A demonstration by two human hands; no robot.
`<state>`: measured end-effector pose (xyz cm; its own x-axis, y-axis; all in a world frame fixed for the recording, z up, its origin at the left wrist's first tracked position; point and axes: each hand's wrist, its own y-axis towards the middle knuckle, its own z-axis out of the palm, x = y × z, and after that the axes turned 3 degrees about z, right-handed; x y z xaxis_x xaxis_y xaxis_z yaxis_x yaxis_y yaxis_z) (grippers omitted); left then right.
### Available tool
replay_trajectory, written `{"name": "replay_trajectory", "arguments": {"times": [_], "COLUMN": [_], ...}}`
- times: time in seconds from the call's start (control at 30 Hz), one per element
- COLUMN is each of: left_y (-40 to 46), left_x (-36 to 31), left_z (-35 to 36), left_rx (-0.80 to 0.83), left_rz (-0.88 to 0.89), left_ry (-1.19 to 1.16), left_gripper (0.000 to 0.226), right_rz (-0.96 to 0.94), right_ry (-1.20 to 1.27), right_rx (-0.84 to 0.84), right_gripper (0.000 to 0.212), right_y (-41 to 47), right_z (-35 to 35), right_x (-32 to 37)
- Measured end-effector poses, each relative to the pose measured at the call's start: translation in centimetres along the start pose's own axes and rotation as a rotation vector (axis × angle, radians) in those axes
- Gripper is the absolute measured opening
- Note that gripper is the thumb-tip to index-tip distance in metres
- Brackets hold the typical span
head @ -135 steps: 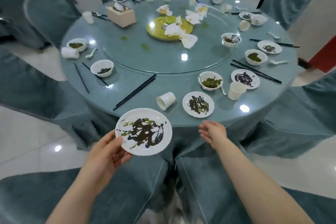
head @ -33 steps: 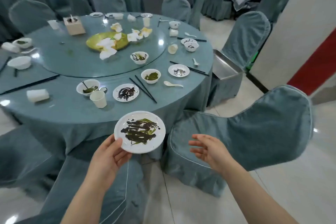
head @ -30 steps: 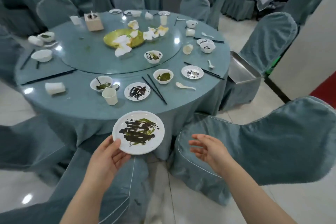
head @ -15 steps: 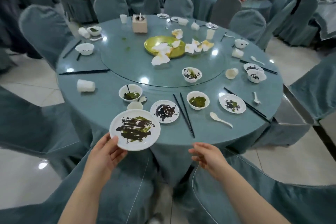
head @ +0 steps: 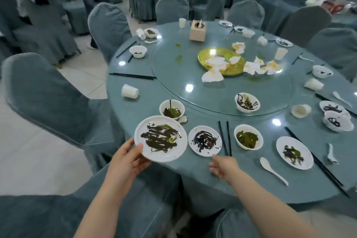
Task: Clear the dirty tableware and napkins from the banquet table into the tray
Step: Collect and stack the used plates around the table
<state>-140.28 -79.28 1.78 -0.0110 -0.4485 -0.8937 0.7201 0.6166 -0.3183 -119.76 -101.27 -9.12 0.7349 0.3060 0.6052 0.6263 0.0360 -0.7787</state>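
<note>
Step in hand: collecting plates. Left hand (head: 125, 162) pinches the near-left rim of a soiled plate (head: 161, 138), thumb on top, held level at the near edge of the banquet table (head: 212, 177). Right hand (head: 224, 164) is empty, fingers loosely spread, its fingertips just short of the near rim of a second smeared plate (head: 205, 140), which lies flat on the table just right of the held one.

Judged next: pinch that rim, lift, stack on the held plate (tray not in view).

Round plates have no long axis. The chopsticks (head: 225, 138) just right of the second plate run near-to-far.
</note>
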Motion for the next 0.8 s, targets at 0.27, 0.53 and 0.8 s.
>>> {"name": "replay_trajectory", "arguments": {"times": [0.27,0.53,0.8], "left_y": [-0.3,1.8,4.9], "left_x": [-0.3,0.4,2.7], "left_z": [-1.6,1.2,9.1], "left_rx": [-0.131,-0.074,0.146], "left_rz": [0.023,-0.027,-0.162], "left_ry": [-0.003,0.023,0.086], "left_gripper": [0.024,0.024,0.020], "right_rz": [0.023,-0.162,-0.265], "right_ry": [-0.027,0.057,0.248], "right_rx": [-0.098,-0.052,-0.219], "right_gripper": [0.019,0.015,0.018], "right_y": [5.2,2.1,0.0], "right_z": [1.9,-1.3,-12.5], "right_x": [2.2,2.1,-0.4]}}
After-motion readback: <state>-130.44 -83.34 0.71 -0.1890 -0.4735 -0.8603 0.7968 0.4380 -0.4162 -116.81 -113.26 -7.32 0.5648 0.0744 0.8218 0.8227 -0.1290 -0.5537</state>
